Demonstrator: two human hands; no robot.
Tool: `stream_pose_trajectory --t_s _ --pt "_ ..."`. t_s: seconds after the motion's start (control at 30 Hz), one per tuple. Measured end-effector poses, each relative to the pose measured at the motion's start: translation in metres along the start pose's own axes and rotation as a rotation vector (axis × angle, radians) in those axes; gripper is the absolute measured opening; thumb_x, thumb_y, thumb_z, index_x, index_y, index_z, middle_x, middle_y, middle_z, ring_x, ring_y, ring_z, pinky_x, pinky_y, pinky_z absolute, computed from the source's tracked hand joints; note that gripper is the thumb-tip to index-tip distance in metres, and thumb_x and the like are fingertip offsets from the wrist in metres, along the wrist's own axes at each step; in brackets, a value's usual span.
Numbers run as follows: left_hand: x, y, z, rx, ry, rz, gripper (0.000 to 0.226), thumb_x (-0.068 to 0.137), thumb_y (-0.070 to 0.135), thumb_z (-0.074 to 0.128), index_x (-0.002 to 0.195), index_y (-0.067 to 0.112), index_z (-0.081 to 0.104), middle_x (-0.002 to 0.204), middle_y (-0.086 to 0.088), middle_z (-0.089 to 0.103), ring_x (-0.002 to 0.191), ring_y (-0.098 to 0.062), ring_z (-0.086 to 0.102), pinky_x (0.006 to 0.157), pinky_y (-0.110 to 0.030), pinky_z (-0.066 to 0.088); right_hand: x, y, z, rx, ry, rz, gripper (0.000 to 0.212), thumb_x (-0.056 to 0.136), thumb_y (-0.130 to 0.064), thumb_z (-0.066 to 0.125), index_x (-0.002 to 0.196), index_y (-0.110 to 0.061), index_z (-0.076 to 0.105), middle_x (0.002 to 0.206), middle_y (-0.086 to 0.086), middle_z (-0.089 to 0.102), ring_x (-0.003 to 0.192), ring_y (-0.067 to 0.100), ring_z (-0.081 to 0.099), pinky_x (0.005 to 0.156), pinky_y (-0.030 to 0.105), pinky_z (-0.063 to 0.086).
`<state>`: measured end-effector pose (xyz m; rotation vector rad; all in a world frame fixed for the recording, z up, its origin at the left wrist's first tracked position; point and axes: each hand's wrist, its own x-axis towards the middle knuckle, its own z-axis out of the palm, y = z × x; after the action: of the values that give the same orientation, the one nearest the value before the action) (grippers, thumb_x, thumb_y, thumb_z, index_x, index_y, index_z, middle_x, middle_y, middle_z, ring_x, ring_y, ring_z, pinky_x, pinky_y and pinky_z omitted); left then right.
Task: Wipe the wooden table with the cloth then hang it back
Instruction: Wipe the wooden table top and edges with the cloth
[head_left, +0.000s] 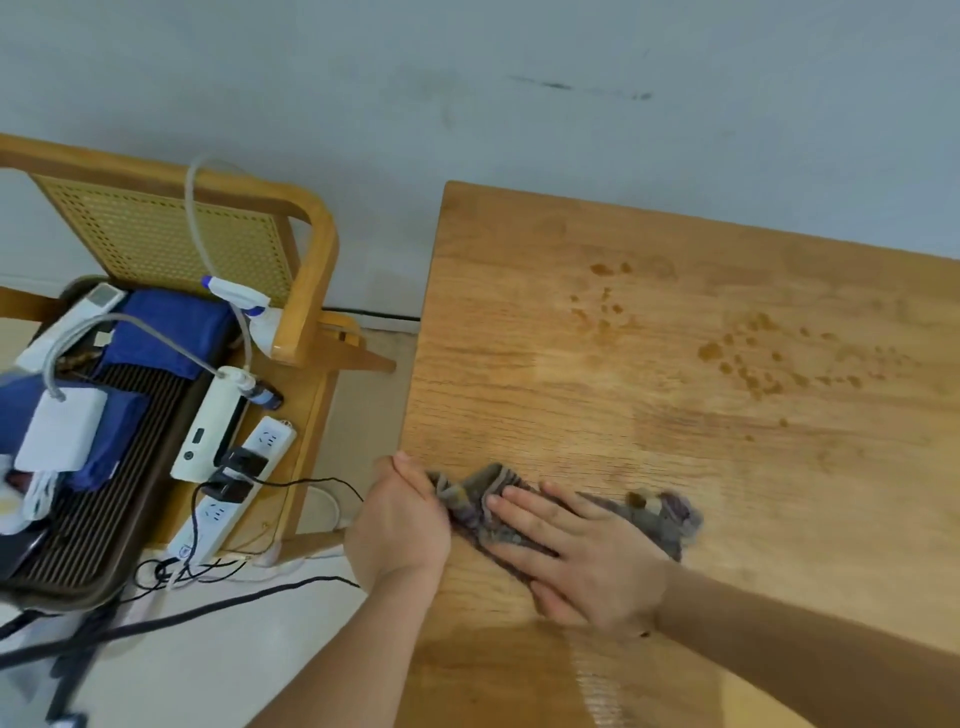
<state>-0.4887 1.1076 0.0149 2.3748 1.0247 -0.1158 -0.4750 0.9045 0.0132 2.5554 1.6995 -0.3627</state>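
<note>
A crumpled grey-purple cloth (652, 512) lies on the wooden table (675, 322) near its left edge. My right hand (582, 556) presses flat on the cloth, fingers spread and pointing left. My left hand (400, 525) is cupped at the table's left edge, its fingers touching the cloth's left end. Dark wet spots (743, 358) dot the tabletop further back and to the right.
Left of the table stands a wooden chair (306, 270) with a cane back. It carries a spray bottle (249, 306), blue fabric (171, 332), white devices and a power strip (228, 493). Black cables (171, 618) trail over the floor. A grey wall is behind.
</note>
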Motion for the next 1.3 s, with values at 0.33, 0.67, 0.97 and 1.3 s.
stream_pose_trajectory --t_s 0.33,0.67,0.97,1.3 --pt "0.005 -0.006 0.008 0.018 0.016 0.01 0.053 0.099 0.039 0.007 0.082 0.016 0.052 0.058 0.004 0.05 0.049 -0.009 0.045 0.044 -0.023 0.026 0.115 0.087 -0.033 0.15 0.14 0.746 0.062 0.099 -0.043 0.017 0.156 -0.019 0.014 0.163 0.012 0.001 0.151 0.025 -0.003 0.121 0.048 0.004" --pt "0.003 0.0 0.005 0.048 -0.004 -0.062 0.045 0.101 0.039 0.009 0.089 0.017 0.048 0.063 0.002 0.048 0.056 -0.019 0.045 0.052 -0.029 0.029 0.004 0.012 0.004 0.121 0.109 0.491 0.058 0.099 -0.043 0.032 0.149 -0.015 0.037 0.161 0.012 0.017 0.149 0.026 0.013 0.117 0.048 0.016" --pt "0.003 -0.002 0.007 0.045 0.002 -0.045 0.048 0.1 0.04 0.009 0.086 0.016 0.048 0.064 0.002 0.049 0.057 -0.02 0.047 0.051 -0.028 0.029 0.07 0.019 -0.012 0.169 0.127 0.608 0.06 0.099 -0.043 0.021 0.155 -0.023 0.014 0.163 0.01 0.003 0.15 0.024 -0.002 0.121 0.047 0.004" --pt "0.009 -0.006 0.006 -0.041 -0.039 0.036 0.045 0.099 0.039 0.011 0.101 0.019 0.052 0.089 -0.005 0.063 0.069 -0.025 0.054 0.056 -0.032 0.036 0.098 0.04 -0.017 0.151 0.148 0.438 0.055 0.098 -0.044 0.032 0.151 -0.028 0.032 0.162 0.003 0.016 0.15 0.018 0.011 0.119 0.053 0.015"
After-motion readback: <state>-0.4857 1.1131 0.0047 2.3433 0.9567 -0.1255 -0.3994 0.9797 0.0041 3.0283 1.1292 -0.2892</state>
